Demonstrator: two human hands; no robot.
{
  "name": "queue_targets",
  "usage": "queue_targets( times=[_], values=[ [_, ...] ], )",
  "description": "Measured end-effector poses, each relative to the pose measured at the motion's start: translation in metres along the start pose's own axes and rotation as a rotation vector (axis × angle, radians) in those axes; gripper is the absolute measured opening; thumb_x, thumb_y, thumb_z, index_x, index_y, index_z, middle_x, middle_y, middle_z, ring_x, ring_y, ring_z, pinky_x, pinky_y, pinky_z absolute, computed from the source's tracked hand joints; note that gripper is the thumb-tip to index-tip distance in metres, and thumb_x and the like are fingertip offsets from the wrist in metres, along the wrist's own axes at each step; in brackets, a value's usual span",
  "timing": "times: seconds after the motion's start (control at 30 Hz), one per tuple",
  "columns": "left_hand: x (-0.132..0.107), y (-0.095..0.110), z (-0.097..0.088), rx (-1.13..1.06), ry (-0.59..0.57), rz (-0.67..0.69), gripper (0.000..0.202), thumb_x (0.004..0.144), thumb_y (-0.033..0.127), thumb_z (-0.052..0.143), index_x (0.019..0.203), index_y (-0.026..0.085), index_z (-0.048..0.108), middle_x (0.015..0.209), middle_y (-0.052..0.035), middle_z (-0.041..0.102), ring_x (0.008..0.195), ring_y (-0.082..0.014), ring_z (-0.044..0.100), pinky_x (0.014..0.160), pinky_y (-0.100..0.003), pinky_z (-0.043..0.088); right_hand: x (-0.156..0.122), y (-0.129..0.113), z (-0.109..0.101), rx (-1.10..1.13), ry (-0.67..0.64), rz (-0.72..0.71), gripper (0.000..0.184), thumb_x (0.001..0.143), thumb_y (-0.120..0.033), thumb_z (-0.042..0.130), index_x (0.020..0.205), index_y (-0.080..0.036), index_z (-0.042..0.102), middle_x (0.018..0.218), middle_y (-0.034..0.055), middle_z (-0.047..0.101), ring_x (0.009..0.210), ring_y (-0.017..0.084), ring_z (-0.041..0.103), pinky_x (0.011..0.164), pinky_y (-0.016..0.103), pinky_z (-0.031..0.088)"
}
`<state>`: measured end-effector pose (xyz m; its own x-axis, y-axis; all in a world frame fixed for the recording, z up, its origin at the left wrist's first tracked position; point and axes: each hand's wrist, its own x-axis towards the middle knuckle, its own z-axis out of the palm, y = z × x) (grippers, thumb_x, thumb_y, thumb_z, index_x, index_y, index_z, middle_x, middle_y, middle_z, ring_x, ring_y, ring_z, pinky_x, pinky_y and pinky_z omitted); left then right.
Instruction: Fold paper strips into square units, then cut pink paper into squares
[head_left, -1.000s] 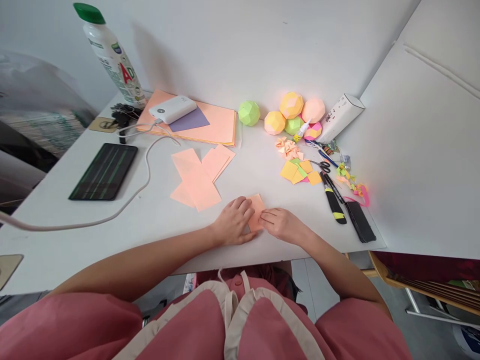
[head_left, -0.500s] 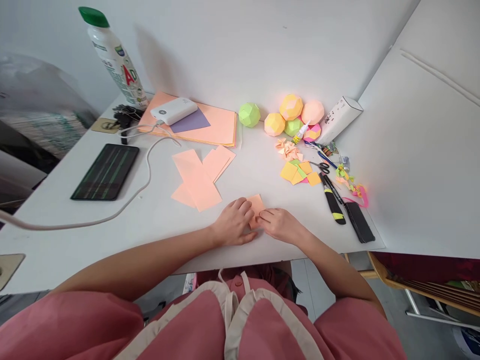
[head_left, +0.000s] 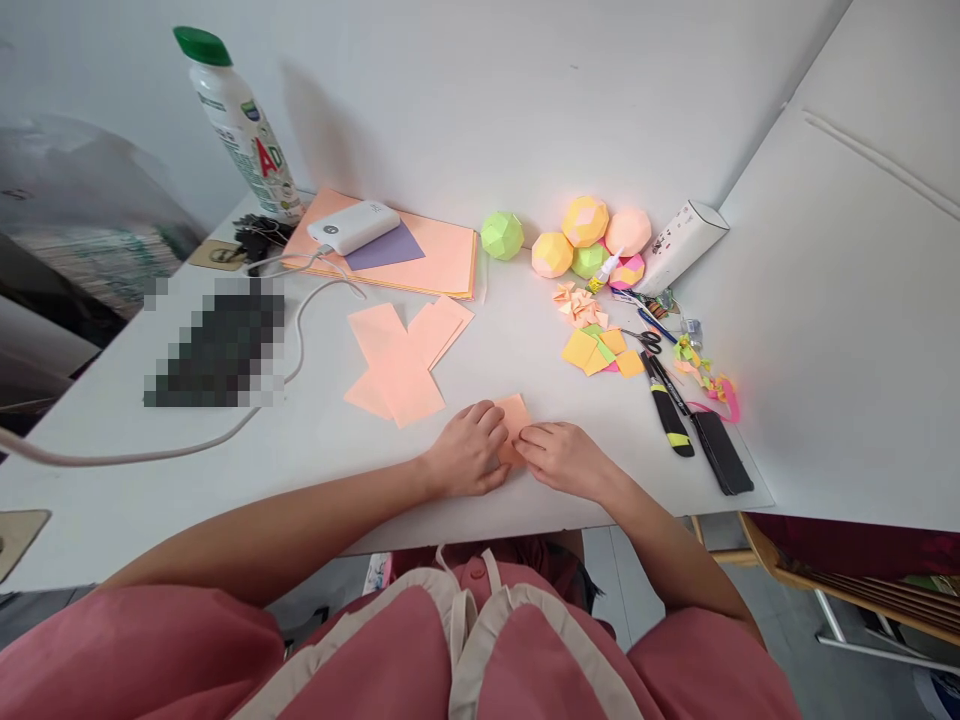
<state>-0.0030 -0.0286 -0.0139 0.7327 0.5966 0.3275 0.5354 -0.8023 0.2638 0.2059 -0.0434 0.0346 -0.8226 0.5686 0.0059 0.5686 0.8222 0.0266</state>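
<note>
So the peach paper (head_left: 517, 412) is down by the desk's (head_left: 322, 430) front edge, left hand (head_left: 470, 452) and right hand (head_left: 562, 458) both on it (can't tell if pinching), seemingly mid-fold, with strips (head_left: 401, 375) at its ten o'clock looking unfolded and faceted balls (head_left: 586, 221) at one looking finished.

The wall (head_left: 435, 110) and the desk (head_left: 112, 510) are both white; below, there is grey floor (head_left: 791, 640) and a wooden frame (head_left: 780, 567).
</note>
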Motion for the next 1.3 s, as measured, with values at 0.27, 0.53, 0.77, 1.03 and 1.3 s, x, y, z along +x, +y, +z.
queue_targets(
  times=[0.27,0.53,0.77,1.03,1.3],
  values=[
    [0.000,0.002,-0.001,0.015,-0.017,0.003,0.030,0.074,0.033,0.056,0.093,0.010,0.058,0.099,-0.0156,0.054,0.100,-0.0319,0.045,0.083,-0.044,0.045,0.012,0.007,0.011,-0.037,0.149,0.005,0.019,0.087,-0.013,0.045,0.083,-0.017,0.063,0.075,0.0024,0.066,0.065,0.014,0.057,0.057,0.027,0.041],
    [0.002,-0.004,0.007,0.014,0.073,-0.052,0.017,0.086,0.011,0.041,0.085,0.013,0.058,0.096,-0.0121,0.059,0.097,-0.0254,0.052,0.078,-0.037,0.049,0.001,0.027,0.011,0.426,0.192,0.128,0.026,0.080,-0.022,0.060,0.105,-0.021,0.066,0.104,0.0046,0.071,0.093,0.018,0.065,0.081,0.032,0.053],
    [-0.001,-0.005,0.007,-0.017,0.196,-0.014,0.020,0.090,0.016,0.041,0.086,0.013,0.060,0.096,-0.0124,0.063,0.098,-0.0252,0.057,0.079,-0.039,0.052,0.002,0.029,0.013,0.845,0.151,0.387,0.021,0.088,-0.033,0.054,0.098,-0.019,0.066,0.099,0.0055,0.069,0.087,0.016,0.064,0.076,0.030,0.053],
    [-0.011,0.003,0.001,-0.046,0.246,-0.044,0.022,0.091,0.017,0.042,0.086,0.011,0.062,0.087,-0.0112,0.063,0.103,-0.0244,0.059,0.087,-0.037,0.054,0.028,0.022,0.019,0.808,0.242,0.668,0.018,0.087,-0.031,0.048,0.076,-0.019,0.057,0.070,-0.0022,0.060,0.063,0.012,0.053,0.057,0.023,0.041],
    [-0.021,0.018,-0.003,0.068,0.149,-0.090,0.022,0.086,0.015,0.045,0.096,0.008,0.063,0.100,-0.0188,0.060,0.106,-0.0326,0.055,0.085,-0.049,0.054,0.050,0.017,0.028,0.348,0.174,0.537,0.018,0.093,-0.019,0.037,0.083,-0.020,0.052,0.077,0.0027,0.062,0.070,0.016,0.055,0.062,0.026,0.039]
  ],
)
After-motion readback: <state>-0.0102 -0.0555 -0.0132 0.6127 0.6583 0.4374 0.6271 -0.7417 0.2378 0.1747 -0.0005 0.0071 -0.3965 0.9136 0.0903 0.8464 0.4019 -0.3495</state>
